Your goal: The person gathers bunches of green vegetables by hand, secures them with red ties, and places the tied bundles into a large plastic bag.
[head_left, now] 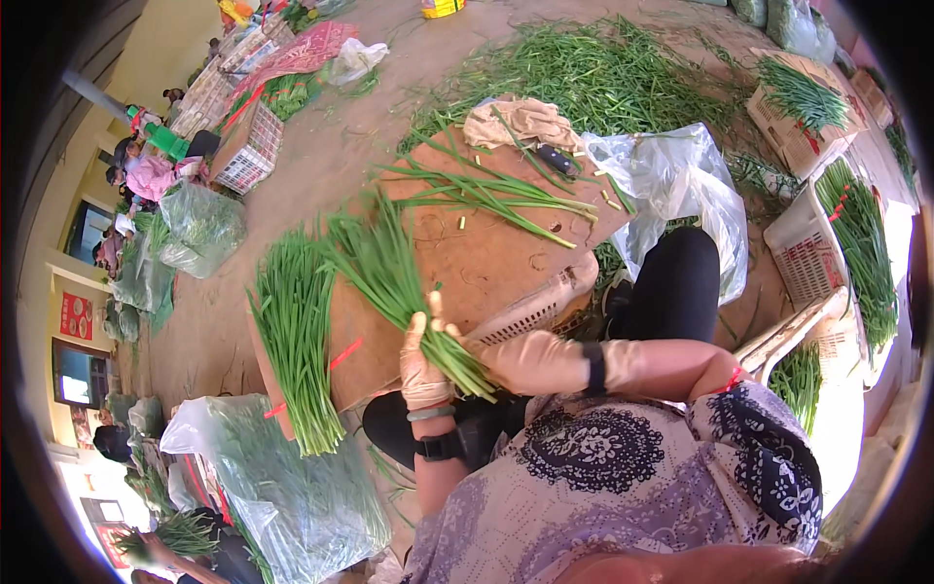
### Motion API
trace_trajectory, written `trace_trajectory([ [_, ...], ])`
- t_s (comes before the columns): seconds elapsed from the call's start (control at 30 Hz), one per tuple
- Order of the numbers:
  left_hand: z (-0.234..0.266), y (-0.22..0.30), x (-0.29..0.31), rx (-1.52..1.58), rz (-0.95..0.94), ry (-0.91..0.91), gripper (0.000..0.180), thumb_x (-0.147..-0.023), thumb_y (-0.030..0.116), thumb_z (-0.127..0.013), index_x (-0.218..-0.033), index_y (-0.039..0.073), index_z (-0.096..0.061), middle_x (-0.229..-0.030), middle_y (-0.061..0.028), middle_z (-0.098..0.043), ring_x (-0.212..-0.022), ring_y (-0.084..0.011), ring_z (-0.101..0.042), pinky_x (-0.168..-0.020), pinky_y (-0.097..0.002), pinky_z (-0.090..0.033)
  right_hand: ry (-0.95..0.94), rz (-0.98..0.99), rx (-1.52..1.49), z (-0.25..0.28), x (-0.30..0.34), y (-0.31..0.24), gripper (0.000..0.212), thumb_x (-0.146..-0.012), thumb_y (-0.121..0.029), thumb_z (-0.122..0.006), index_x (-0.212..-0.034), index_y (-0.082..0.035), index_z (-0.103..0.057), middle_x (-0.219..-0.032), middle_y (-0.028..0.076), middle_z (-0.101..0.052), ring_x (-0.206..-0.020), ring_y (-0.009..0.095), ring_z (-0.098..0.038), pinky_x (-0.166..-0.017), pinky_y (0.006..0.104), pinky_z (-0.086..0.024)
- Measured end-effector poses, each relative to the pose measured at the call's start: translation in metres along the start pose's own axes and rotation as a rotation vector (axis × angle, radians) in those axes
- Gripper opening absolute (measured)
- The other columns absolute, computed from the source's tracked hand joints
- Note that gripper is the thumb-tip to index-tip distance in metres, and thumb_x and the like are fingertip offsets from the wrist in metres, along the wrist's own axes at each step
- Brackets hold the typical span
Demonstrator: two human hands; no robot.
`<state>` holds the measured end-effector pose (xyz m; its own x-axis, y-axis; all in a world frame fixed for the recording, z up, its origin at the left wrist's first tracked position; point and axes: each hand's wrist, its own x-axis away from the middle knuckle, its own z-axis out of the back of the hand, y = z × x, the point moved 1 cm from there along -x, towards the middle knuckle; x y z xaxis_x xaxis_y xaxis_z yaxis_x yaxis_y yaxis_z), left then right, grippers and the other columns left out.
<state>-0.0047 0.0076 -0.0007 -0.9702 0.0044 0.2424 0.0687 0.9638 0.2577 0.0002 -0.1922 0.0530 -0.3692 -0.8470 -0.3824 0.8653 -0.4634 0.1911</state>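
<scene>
A bunch (384, 255) of green stalks is held aslant over the near edge of the bench (457, 258), stem ends toward the lap. It is gripped by the left hand (420, 368), fingers closed around it. The right hand (535, 362) is blurred by the stem ends; its grip cannot be told. A second bunch (295, 331) is laid to the left; loose stalks (501, 198), knife (556, 161) and cloth (525, 121) are seen farther out.

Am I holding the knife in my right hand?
No, the knife lies on the board beside the cloth, while your right hand is at the stem end of the greens.
</scene>
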Motion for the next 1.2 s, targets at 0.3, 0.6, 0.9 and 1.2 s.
trace_trajectory([
  [0.3,-0.058,0.015,0.017,-0.166,-0.199,-0.288,0.08,-0.077,0.008,-0.067,-0.143,0.007,-0.021,-0.102,-0.0032,-0.056,-0.067,-0.0094,-0.052,-0.068,-0.0278,-0.05,-0.317,-0.303,1.549,-0.14,0.037,0.215,0.015,-0.074,-0.013,-0.052,-0.069,-0.002,-0.062,-0.058,0.012,-0.055,-0.047,0.024,-0.053,-0.041,0.0386,-0.041],
  [0.6,-0.039,0.023,0.034,-0.414,-0.268,-0.226,0.08,-0.07,0.008,-0.071,-0.139,0.004,-0.031,-0.098,-0.0039,-0.057,-0.066,-0.0126,-0.054,-0.066,-0.0312,-0.048,0.143,-0.5,0.298,-0.027,-0.021,0.208,0.015,-0.083,-0.02,-0.054,-0.077,-0.007,-0.047,-0.056,0.009,-0.052,-0.047,0.023,-0.058,-0.037,0.0345,-0.042],
  [0.9,-0.046,-0.003,0.023,-0.438,-0.258,-0.146,0.079,-0.067,0.007,-0.073,-0.137,0.003,-0.035,-0.096,-0.0041,-0.06,-0.065,-0.0132,-0.053,-0.065,-0.0288,-0.048,0.208,-0.511,0.288,-0.117,-0.008,0.138,0.018,-0.075,-0.021,-0.055,-0.064,-0.009,-0.05,-0.056,0.003,-0.05,-0.043,0.016,-0.052,-0.034,0.032,-0.037],
  [1.2,-0.03,0.027,0.04,-0.467,-0.329,-0.251,0.081,-0.068,0.008,-0.073,-0.138,0.005,-0.033,-0.097,-0.0041,-0.06,-0.065,-0.0147,-0.054,-0.066,-0.0336,-0.048,0.12,-0.501,1.421,-0.071,-0.045,0.174,0.019,-0.077,-0.01,-0.045,-0.058,-0.011,-0.05,-0.055,0.009,-0.049,-0.046,0.023,-0.05,-0.033,0.0352,-0.035],
])
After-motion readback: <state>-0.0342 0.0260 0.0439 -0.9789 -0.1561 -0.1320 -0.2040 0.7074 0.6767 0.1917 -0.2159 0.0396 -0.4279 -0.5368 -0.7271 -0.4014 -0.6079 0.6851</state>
